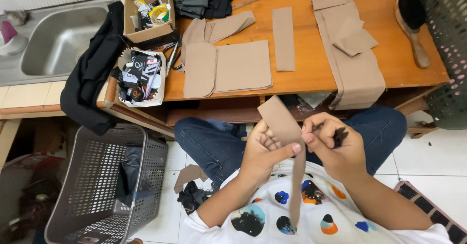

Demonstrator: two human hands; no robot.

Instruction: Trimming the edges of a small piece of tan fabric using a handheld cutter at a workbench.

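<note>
Holding a tan fabric strip [284,137] in both hands over the lap, just near of the wooden table [389,54] edge. Left hand [265,151] clamping the strip with thumb pressed across its face, fingers curled behind. Right hand [333,144] closed, touching the strip's right edge with the fingertips and pinching a small dark scrap [339,136]; whether a needle or thread is among it, cannot tell. Strip running with long axis near-to-far: top end sticking up toward the table, tail hanging down over the white spotted shirt [316,219]. Left hand sitting on the strip, right hand just beside it, so left being the nearer. Noting free room to the right over bare white floor tiles [433,161]; to the left, a grey perforated basket [107,185] standing near the left knee. On the table, well apart from the hands: 2 flat stacks of tan cut pieces [228,66], a long tan band [357,74] draping over the near edge, a wooden brush [413,23], a cardboard box [146,10] of oddments.
</note>
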